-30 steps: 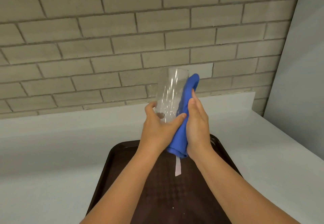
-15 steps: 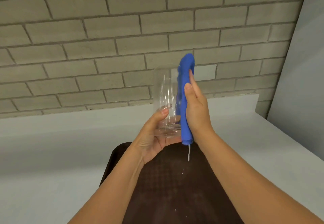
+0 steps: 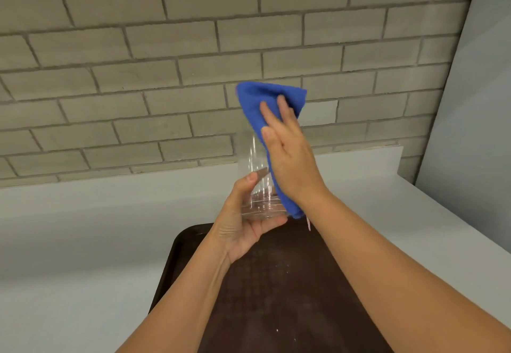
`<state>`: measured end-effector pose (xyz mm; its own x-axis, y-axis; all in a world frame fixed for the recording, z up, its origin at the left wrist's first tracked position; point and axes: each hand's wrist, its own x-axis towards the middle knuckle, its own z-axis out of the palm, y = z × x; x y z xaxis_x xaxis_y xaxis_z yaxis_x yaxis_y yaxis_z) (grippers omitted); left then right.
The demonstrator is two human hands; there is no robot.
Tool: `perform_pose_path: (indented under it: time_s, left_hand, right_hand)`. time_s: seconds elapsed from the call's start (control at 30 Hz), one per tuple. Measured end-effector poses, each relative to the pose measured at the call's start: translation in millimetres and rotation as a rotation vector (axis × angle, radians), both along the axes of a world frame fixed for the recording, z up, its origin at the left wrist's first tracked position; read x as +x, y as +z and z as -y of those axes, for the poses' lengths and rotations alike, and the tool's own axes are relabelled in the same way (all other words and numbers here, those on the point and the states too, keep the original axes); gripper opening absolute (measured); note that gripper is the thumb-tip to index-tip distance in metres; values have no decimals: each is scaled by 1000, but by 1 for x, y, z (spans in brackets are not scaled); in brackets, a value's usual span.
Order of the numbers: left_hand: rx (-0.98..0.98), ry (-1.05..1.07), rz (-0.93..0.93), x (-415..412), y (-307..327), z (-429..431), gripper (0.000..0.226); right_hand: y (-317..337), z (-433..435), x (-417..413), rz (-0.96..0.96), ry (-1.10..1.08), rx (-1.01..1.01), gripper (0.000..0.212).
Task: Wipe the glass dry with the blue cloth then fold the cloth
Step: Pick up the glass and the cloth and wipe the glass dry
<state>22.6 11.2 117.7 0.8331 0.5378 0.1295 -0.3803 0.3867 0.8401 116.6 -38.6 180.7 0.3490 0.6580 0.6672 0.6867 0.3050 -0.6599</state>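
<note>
A tall clear glass (image 3: 253, 175) is held upright in the air above the tray, its base cupped in my left hand (image 3: 244, 222), thumb on its side. The blue cloth (image 3: 265, 101) lies against the right side of the glass and spreads up over its rim. My right hand (image 3: 290, 159) presses flat on the cloth with its fingers stretched upward. A white tag hangs from the cloth's lower end. The right part of the glass is hidden behind cloth and hand.
A dark brown tray (image 3: 276, 297) lies on the pale grey counter (image 3: 83, 242) under my arms. A grey brick wall (image 3: 138, 76) rises close behind, and a plain grey panel (image 3: 475, 104) stands at the right.
My right hand has slid the cloth upward along the glass, and the cloth now fans out over the rim. My left hand has dropped to hold the glass by its base.
</note>
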Motion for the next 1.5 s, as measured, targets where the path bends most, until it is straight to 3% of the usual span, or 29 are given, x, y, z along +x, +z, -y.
perform_pose_path:
  time_s: [0.07, 0.17, 0.27, 0.4, 0.47, 0.63, 0.77, 0.9, 1.03, 1.1, 1.17, 1.3, 1.4, 1.5]
  left_hand:
    - [3, 7, -19, 0, -2, -1, 68]
    - [10, -3, -1, -2, -2, -4, 64]
    - [31, 16, -19, -2, -4, -8, 28]
    - [-9, 14, -2, -1, -8, -9, 30]
    - [-7, -27, 17, 0, -5, -7, 39]
    - [-17, -47, 21, 1, 0, -6, 80]
    - [25, -56, 47, -2, 2, -12, 65]
    - [40, -16, -9, -1, 0, -17, 30]
    - [4, 6, -25, 3, -3, -15, 36]
    - [-1, -7, -27, 3, -4, -13, 33]
    - [-22, -5, -52, 4, -6, -11, 38]
    - [-32, -28, -25, 3, -7, -9, 74]
    - [18, -79, -10, 0, -2, -13, 76]
    - [135, -84, -124, 1, 1, -17, 71]
  right_hand:
    - [-3, 0, 1, -176, 34, 38, 42]
    - [-31, 12, -10, -255, 46, 50, 43]
    - [-59, 27, -32, -13, 60, 8, 42]
    - [-43, 26, -25, 258, 10, -25, 45]
    - [-25, 16, -12, 286, -23, -18, 43]
    - [-2, 2, 1, -255, 77, 13, 42]
    - [-29, 15, -10, -449, 90, 28, 41]
    - [-55, 32, -36, -100, 113, 57, 40]
    - [-39, 20, -24, 268, -25, 9, 46]
    - [-20, 8, -10, 330, -83, -4, 44]
    - [-5, -4, 3, 122, -53, -21, 42]
    - [-10, -6, 12, -509, 74, -5, 41]
    - [-31, 5, 10, -899, 138, -125, 40]
    - [-49, 16, 10, -1147, 217, -108, 39]
